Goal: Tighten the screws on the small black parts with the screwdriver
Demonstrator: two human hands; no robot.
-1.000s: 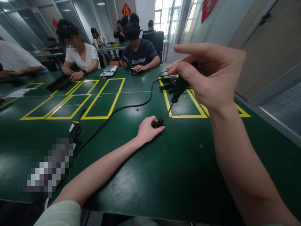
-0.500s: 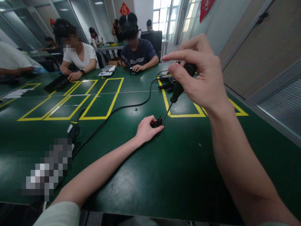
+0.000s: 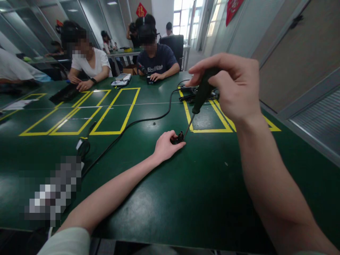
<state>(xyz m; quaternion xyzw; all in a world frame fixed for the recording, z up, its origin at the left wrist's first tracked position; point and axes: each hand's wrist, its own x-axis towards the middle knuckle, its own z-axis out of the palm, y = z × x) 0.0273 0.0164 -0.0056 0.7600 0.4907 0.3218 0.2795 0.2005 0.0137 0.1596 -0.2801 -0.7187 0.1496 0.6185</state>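
My left hand (image 3: 166,147) rests on the green table and pinches a small black part (image 3: 180,136) with a short upright tube on it. What kind of part this is cannot be made out. My right hand (image 3: 233,85) is closed round the dark handle of a screwdriver (image 3: 202,92), held at a slant above the table. The screwdriver's thin metal shaft runs down to the black part, and its tip is at the part's right side, close to my left fingertips. Whether the tip sits in a screw is too small to see.
A black cable (image 3: 140,121) crosses the table (image 3: 170,198) from a blurred-out object (image 3: 54,191) at left. Dark parts (image 3: 188,95) lie behind my right hand. Yellow tape (image 3: 106,134) marks rectangles. Two people (image 3: 156,58) work across the table. A coiled cable (image 3: 84,147) lies at left.
My right hand has turned about the screwdriver handle, its fingers curling over more, and sits slightly lower. The left hand and the black part stay in place.
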